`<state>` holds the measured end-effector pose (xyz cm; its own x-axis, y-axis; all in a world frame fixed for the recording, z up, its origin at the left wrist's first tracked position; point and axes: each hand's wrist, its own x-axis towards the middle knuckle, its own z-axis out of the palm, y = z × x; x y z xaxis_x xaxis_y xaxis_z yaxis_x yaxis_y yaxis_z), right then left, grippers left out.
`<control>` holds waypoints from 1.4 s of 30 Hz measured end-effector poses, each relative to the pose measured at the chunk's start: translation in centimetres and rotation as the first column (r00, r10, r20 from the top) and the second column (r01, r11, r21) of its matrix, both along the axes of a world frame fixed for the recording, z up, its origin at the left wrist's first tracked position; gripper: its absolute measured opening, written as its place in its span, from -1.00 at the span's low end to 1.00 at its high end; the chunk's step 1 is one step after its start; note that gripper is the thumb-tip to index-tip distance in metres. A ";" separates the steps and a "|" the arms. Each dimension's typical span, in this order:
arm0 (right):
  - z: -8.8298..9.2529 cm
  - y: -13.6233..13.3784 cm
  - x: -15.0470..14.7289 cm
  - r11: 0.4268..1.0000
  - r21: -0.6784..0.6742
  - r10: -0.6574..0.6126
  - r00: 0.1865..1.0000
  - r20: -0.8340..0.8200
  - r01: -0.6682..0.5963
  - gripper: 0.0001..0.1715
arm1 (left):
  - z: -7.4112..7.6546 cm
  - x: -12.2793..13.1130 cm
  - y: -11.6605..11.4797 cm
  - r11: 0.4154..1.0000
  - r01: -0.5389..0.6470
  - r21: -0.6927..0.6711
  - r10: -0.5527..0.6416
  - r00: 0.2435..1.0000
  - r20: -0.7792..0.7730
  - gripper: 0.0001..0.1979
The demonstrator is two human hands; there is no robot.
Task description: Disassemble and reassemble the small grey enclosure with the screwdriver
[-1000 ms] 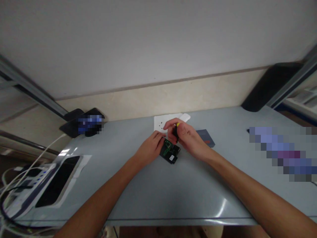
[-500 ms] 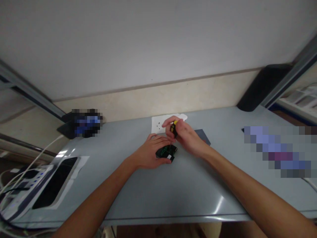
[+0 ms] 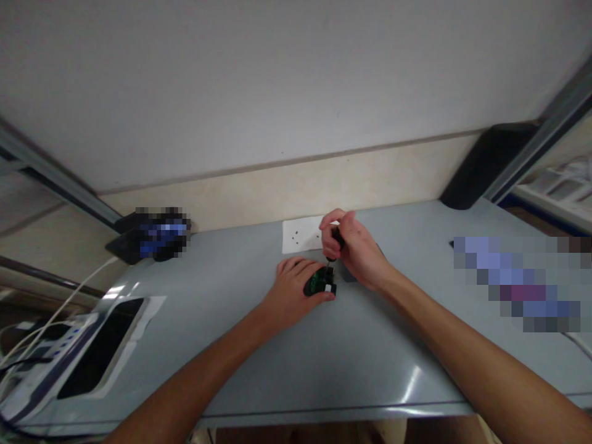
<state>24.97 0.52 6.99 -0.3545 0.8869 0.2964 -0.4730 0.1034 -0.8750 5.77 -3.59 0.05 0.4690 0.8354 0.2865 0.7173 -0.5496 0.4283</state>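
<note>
Head view showed the left hand [image 3: 292, 287], half curled, holding a green and black board [image 3: 319, 282] on the grey table [image 3: 287, 376]. The right hand [image 3: 359, 248], closed, held a dark screwdriver [image 3: 338, 239] pointing down at it. White paper [image 3: 305, 229] with tiny dark bits [image 3: 296, 233] lay behind.

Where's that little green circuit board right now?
In the head view, the circuit board is just right of centre, between the left hand's thumb and fingers; the screwdriver in the right hand points down near its far right side.
</note>
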 end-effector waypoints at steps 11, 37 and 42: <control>0.4 -0.5 -0.2 0.993 -0.115 -0.038 0.999 -0.037 0.034 -0.38 | -0.6 0.8 -0.2 0.994 -0.109 0.025 0.108 0.993 0.049 -0.49; 0.6 0.2 0.4 0.994 -0.113 0.001 1.000 -0.007 -0.002 -0.49 | 0.3 -0.8 0.5 0.998 0.037 0.055 -0.033 0.998 -0.060 -0.67; 0.4 -0.1 0.2 0.985 -0.165 -0.054 0.997 -0.053 0.044 -0.39 | 0.2 -1.1 0.8 0.997 0.046 0.065 -0.043 0.998 -0.056 -0.66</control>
<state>25.13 0.41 7.34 -0.2959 0.9409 0.1647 -0.5208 -0.0143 -0.8536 4.67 -2.78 0.26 0.5216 0.7933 0.3141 0.7126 -0.6075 0.3510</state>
